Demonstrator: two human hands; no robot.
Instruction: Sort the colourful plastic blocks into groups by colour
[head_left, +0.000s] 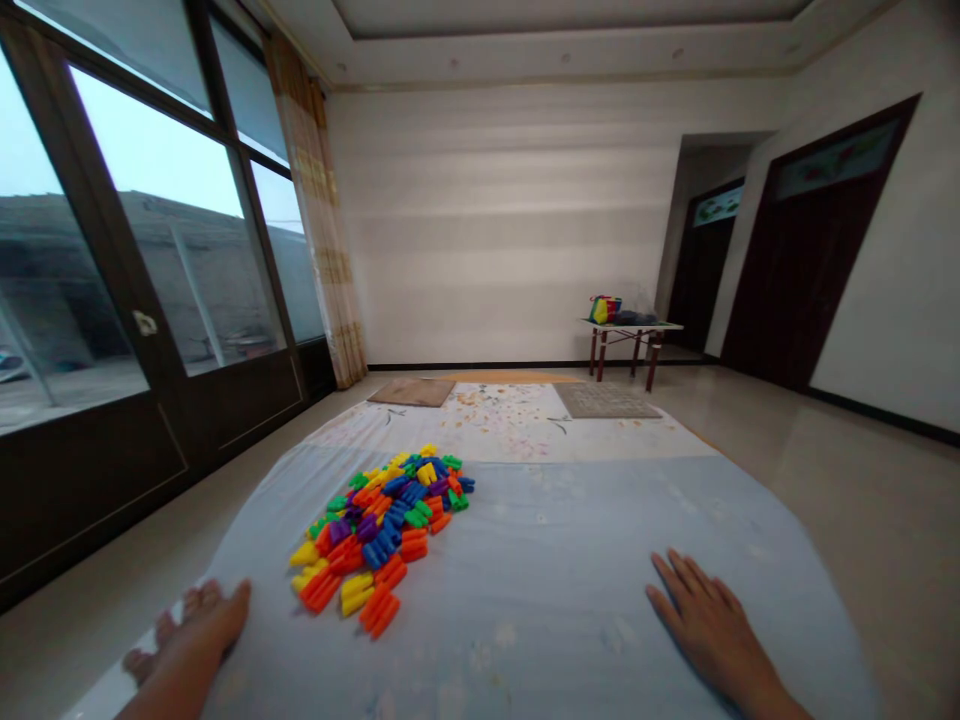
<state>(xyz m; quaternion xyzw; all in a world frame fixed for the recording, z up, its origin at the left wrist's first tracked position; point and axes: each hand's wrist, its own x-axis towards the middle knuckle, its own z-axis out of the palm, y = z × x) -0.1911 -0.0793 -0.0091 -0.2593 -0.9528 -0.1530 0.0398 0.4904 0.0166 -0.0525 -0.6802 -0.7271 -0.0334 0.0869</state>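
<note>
A heap of plastic toy building pieces (382, 525) in orange, yellow, blue, green and purple lies on the pale blue sheet (555, 560), left of the middle. To the left of the heap, my left hand (191, 625) rests at the sheet's edge with its fingers apart, holding nothing. My right hand (701, 615) lies flat on the sheet at the right, fingers stretched out and nothing under them that I can see. Neither hand touches the pieces.
Beyond the blue sheet lies a flowered white cloth (510, 425) with a brown mat (414, 391) and a grey mat (606, 401). A small table (649, 326) with a colourful bag (604, 309) stands by the far wall. Glass doors (180, 240) line the left side.
</note>
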